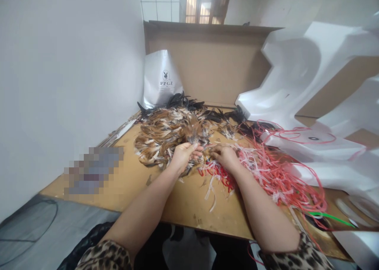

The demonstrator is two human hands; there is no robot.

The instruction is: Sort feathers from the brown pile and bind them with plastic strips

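We see two hands, close together at table centre. Left hand [184,156] is clamped on a small tuft of feathers [194,136], fingers curled round its base; the tuft stands roughly upright, long axis running away from us, tips fanning toward the far wall. Right hand [225,156] sits just beside it, palm down, fingers bent into the edge of the strip tangle; we can't tell whether it grips anything. One feather pile [166,134] lies behind and left of the hands, brown and white with black ones along its far edge; individual feathers too many to count. One tangle of red and white strips [266,171] spreads right of the hands, strands running mostly left-right; count not readable. One green strip [331,216] lies at the right edge. All rest on one wooden table [133,179]. Further out: one white bag [161,78] upright against one cardboard sheet [213,64], and white foam pieces [296,76] stacked at right, at least two.
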